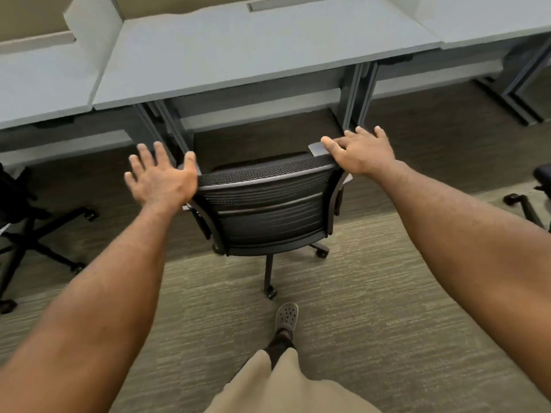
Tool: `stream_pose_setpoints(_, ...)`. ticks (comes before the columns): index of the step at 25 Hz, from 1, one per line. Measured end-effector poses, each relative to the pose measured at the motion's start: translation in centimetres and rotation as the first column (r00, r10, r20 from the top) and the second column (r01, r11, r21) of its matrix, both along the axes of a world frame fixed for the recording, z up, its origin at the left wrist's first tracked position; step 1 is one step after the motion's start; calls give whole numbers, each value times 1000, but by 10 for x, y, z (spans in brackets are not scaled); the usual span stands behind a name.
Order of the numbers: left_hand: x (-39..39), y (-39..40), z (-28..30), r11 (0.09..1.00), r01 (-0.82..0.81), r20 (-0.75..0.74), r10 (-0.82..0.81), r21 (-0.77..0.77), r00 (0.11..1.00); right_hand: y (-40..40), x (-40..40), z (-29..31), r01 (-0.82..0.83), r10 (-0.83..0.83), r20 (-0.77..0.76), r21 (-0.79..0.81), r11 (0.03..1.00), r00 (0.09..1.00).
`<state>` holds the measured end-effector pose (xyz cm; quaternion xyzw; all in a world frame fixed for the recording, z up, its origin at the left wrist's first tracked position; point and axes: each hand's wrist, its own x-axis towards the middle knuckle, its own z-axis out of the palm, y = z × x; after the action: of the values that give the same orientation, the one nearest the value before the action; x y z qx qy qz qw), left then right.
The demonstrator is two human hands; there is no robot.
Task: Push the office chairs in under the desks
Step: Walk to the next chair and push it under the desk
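Both hands' fingers [143, 159] spread at chair [265, 210] back.

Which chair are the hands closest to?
The middle chair with the mesh back, facing the desk. Both open hands, left and right, are at its top corners. The other chairs, far left and far right, sit off alone.

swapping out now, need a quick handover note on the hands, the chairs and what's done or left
Left hand: open, fingers spread, at the left top corner of the middle chair's backrest; not gripping.
Right hand: open, resting flat at the right top corner.
Middle chair: facing the centre desk, seat not yet under it.
Done: nothing fully pushed in.
Left: push this chair in, then the chair on the left and the one at the right edge, both out from the desks.
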<state>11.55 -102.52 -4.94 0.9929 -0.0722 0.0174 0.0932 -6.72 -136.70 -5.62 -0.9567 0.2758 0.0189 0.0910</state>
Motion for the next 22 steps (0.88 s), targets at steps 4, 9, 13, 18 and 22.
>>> stream_pose_setpoints(4,96,14,3,987,-161,-13,161,11,987,0,60,-5,5,22,-138,192,981,990)
stream_pose_setpoints(9,193,-11,13,993,-106,-80,102,-44,992,51,126,-10,-55,15,176,222,973,984)
stream_pose_setpoints(13,235,-42,7,993,4,-103,-16,-116,995,73,173,-1,-66,39,280,85,994,959)
stream_pose_setpoints(18,244,-83,4,978,106,-77,-122,-182,990,70,221,5,-48,58,259,-47,998,964)
stream_pose_setpoints(22,250,-105,2,973,146,-76,-162,-181,984,53,238,6,9,-5,208,-19,1000,978)
